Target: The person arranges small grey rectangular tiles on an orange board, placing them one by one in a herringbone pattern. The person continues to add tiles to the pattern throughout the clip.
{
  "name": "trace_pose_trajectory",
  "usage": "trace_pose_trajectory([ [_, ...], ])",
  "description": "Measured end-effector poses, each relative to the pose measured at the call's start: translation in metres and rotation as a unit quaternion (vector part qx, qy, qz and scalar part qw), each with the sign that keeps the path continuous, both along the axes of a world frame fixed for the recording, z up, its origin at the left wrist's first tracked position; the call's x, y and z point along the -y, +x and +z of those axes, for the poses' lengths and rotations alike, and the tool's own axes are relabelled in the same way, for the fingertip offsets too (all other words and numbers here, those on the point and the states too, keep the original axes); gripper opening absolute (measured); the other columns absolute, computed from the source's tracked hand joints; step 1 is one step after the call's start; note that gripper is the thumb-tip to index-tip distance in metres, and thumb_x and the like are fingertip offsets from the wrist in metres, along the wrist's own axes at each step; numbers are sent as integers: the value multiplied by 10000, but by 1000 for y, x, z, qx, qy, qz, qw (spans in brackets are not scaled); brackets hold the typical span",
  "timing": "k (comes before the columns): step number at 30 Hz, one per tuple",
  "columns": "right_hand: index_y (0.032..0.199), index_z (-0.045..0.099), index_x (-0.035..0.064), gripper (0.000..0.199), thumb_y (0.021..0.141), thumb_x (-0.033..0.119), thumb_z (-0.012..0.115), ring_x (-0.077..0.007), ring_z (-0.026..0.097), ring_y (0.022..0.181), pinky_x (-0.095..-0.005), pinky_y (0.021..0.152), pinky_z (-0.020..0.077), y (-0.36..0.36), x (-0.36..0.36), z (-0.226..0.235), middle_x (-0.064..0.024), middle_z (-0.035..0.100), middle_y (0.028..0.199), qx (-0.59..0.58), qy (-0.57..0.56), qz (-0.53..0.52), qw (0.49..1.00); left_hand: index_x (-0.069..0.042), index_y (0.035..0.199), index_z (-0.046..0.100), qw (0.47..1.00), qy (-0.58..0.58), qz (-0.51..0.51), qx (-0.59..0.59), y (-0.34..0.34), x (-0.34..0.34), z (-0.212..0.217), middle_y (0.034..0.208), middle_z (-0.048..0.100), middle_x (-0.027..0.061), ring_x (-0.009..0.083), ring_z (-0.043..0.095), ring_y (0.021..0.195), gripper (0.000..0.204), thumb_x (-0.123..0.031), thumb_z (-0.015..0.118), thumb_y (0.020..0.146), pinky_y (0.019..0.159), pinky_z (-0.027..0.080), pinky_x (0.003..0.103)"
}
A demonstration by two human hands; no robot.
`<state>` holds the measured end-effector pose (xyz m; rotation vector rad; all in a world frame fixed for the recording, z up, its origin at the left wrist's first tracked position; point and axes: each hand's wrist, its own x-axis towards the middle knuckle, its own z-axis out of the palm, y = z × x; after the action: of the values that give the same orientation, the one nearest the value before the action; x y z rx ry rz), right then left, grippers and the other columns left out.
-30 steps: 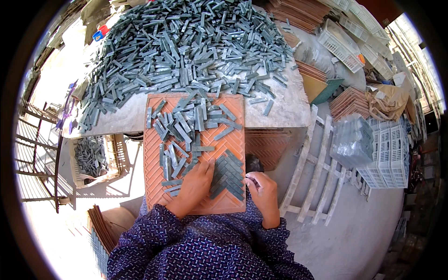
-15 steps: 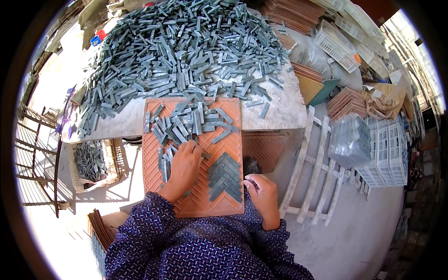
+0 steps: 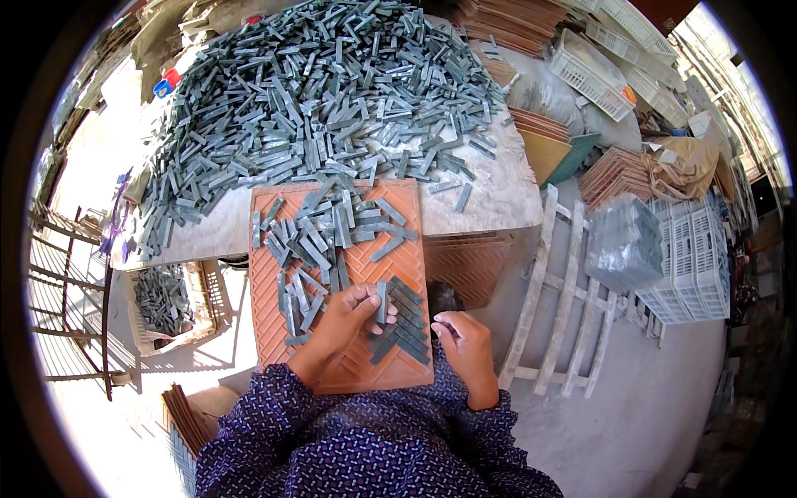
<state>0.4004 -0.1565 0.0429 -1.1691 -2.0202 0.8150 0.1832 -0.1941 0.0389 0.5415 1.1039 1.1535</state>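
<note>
Pinching a grey-green stone strip [image 3: 382, 303], the left hand [image 3: 347, 319] is at a matching herringbone patch [image 3: 407, 324] laid near the right edge of a grooved orange tray [image 3: 357, 369]. The right hand [image 3: 466, 349] curls alongside, hold unclear. Most grooves look unfilled; loose strips [image 3: 309, 239] lie toward the top edge.

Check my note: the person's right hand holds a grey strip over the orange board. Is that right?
Not quite: the head view shows the left hand holding the grey strip over the orange board.
</note>
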Motion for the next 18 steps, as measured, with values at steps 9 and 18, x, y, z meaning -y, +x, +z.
trace_pose_trajectory([
  [9, 1021, 621, -28, 260, 782, -5, 721, -105, 629, 775, -245, 665, 516, -12, 11, 9, -77, 669, 874, -157, -149, 72, 974, -31, 928, 630, 782, 372, 17, -500, 17, 18, 2, 921, 643, 115, 305, 620, 854, 239, -50, 736, 715, 734, 502, 379],
  [18, 1038, 611, -40, 262, 795, -23, 708, -99, 607, 840, -243, 747, 498, -11, 16, 0, -57, 638, 916, -168, -203, 58, 963, -42, 897, 619, 738, 412, 49, -533, 22, 24, 9, 854, 655, 94, 283, 636, 779, 291, -18, 757, 643, 644, 485, 369],
])
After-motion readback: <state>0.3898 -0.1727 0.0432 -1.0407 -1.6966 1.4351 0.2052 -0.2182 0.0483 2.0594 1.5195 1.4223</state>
